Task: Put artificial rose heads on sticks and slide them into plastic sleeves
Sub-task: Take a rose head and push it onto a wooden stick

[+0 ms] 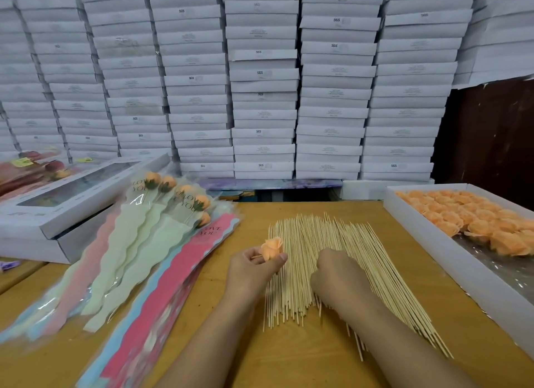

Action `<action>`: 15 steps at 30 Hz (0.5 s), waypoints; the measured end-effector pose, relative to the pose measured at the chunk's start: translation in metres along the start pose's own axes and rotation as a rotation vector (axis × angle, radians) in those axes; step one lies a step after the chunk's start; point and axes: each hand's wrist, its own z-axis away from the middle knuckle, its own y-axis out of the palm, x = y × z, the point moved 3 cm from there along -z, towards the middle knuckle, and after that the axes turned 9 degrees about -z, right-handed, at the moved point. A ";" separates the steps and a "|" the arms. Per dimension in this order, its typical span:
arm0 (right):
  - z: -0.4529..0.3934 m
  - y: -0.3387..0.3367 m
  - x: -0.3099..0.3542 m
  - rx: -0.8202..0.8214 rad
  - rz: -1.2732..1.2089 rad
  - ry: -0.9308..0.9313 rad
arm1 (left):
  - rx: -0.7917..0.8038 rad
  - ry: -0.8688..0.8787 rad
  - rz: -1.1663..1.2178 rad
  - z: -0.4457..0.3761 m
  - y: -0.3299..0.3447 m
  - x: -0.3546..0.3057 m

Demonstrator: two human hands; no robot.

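Orange rose head (271, 247) pinched by left hand (254, 267).

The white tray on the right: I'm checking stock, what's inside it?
The white tray holds orange rose heads filling its far part; clear plastic film shows nearer. Its near end is out of frame.
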 end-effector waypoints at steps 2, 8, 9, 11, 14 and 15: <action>0.001 -0.005 -0.003 -0.003 -0.025 0.039 | 0.015 0.002 -0.006 0.000 0.001 0.000; 0.004 -0.015 -0.015 0.071 -0.202 0.093 | 0.052 -0.035 0.026 0.001 0.001 -0.001; 0.004 -0.018 -0.018 0.073 -0.234 0.102 | 0.053 -0.042 0.034 0.001 0.001 0.000; 0.005 -0.024 -0.025 0.085 -0.334 0.110 | 0.064 -0.063 0.063 0.001 0.001 0.000; 0.005 -0.033 -0.036 0.053 -0.510 0.101 | 0.098 -0.088 0.126 0.001 0.000 0.000; 0.006 -0.038 -0.041 0.030 -0.564 0.106 | 0.102 -0.095 0.152 0.001 0.000 0.001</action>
